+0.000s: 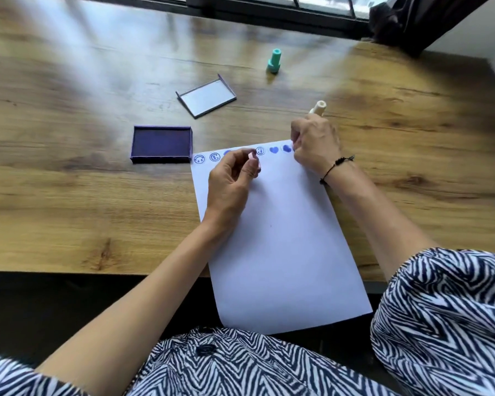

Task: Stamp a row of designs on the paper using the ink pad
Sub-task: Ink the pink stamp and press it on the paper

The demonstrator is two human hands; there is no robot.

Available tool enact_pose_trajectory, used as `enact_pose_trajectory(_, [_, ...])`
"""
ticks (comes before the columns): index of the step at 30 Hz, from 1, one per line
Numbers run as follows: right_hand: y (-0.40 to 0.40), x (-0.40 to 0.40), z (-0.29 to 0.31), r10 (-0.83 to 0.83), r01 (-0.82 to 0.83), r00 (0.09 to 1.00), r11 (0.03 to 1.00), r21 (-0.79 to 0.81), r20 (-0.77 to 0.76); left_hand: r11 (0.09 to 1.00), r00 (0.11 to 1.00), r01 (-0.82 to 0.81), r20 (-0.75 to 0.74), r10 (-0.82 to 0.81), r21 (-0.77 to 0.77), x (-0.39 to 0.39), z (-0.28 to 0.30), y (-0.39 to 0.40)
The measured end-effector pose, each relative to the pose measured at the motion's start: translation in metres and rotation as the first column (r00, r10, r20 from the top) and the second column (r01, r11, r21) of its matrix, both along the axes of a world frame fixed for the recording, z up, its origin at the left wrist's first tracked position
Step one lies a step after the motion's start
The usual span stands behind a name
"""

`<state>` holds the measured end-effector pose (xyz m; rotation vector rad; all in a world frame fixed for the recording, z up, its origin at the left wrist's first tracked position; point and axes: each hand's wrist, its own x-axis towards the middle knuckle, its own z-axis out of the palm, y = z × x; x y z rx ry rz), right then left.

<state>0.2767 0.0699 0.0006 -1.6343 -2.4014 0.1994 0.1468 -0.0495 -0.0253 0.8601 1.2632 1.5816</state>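
A white sheet of paper (277, 238) lies on the wooden table, its near end hanging over the table's front edge. A row of blue stamped designs (274, 150), round faces and hearts, runs along its far edge. My right hand (316, 144) grips a cream stamp (318, 107) at the paper's far right corner, with the stamp's top sticking out above my fist. My left hand (232, 178) hovers over the middle of the row with its fingers curled in and thumb and fingertips close together; it hides part of the row. The open purple ink pad (161, 143) sits left of the paper.
The ink pad's lid (206, 96) lies upside down beyond the paper. A teal stamp (273, 61) stands further back. A window frame (269, 7) runs along the table's far edge, with a dark curtain (412, 21) at the right.
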Motion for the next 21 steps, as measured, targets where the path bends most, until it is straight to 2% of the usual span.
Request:
enact_pose_trajectory(15, [0.002,-0.003,0.002,0.008,-0.008,1.0,0.997,-0.083,-0.001,1.0,1.0,-0.007,-0.029,0.007,-0.028,0.001,-0.004,0.005])
enact_pose_trajectory(17, [0.003,0.001,0.008,-0.029,0.021,0.997,0.995,-0.101,-0.074,1.0,0.999,-0.008,-0.044,0.007,-0.025,0.001,-0.004,0.006])
enact_pose_trajectory(19, [0.0,0.014,0.016,-0.144,0.116,0.961,0.985,-0.126,-0.236,1.0,0.998,-0.002,-0.058,0.0,-0.03,0.002,-0.005,0.004])
enact_pose_trajectory(20, [-0.003,0.022,0.02,-0.229,0.18,0.9,0.97,-0.163,-0.371,0.999,0.998,0.003,-0.058,-0.004,-0.034,0.003,-0.006,0.003])
enact_pose_trajectory(21, [-0.007,0.03,0.024,-0.31,0.22,0.798,0.948,-0.228,-0.517,0.999,0.998,0.002,-0.055,-0.004,-0.034,0.004,-0.007,0.002])
